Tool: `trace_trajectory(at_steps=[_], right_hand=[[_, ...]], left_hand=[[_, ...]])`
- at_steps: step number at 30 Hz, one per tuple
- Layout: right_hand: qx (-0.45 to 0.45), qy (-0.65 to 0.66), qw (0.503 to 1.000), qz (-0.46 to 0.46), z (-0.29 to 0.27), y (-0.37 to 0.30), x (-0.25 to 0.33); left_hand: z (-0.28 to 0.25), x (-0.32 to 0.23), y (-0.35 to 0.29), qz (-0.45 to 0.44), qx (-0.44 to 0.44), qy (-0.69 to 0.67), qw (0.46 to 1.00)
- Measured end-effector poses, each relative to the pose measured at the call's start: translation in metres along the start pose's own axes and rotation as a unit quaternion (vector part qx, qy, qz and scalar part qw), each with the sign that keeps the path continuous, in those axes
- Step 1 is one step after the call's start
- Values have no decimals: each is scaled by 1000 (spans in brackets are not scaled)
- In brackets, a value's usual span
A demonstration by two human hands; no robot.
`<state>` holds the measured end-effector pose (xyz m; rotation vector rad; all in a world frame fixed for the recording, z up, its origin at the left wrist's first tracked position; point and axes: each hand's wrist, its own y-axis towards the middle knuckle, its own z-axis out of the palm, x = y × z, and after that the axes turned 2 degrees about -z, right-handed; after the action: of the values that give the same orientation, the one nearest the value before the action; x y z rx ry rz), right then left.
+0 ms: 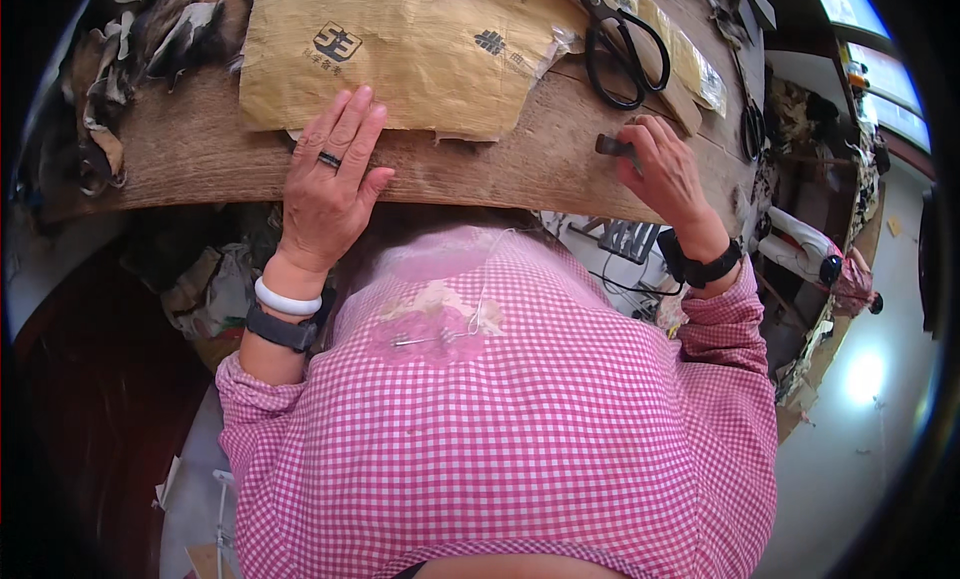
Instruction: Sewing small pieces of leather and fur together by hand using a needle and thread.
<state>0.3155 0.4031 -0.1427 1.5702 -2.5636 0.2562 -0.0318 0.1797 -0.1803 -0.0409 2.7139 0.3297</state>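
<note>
My left hand (330,179) lies flat, fingers spread, on a wide brown sheet of leather (480,159) at the near edge of the wooden table, just below a crumpled tan paper sheet (400,49). A dark ring sits on one finger. My right hand (665,169) pinches a small dark flat piece (612,146) at the right end of the leather. Black scissors (625,44) lie just above the right hand.
Scraps and offcuts (130,49) are piled at the table's left end. A second pair of scissors (750,124) rests near the right edge. Bags and clutter (210,289) sit under the table on the left. My pink checked sleeves fill the lower frame.
</note>
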Motion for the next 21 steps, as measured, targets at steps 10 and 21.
trace_trajectory(at_steps=[10, 21], right_hand=[[-182, 713, 671, 95, -69, 88, 8], [-47, 636, 747, 185, -37, 81, 44]], left_hand=[[-1, -16, 2, -22, -74, -7, 997], [22, -35, 61, 67, -20, 5, 998]])
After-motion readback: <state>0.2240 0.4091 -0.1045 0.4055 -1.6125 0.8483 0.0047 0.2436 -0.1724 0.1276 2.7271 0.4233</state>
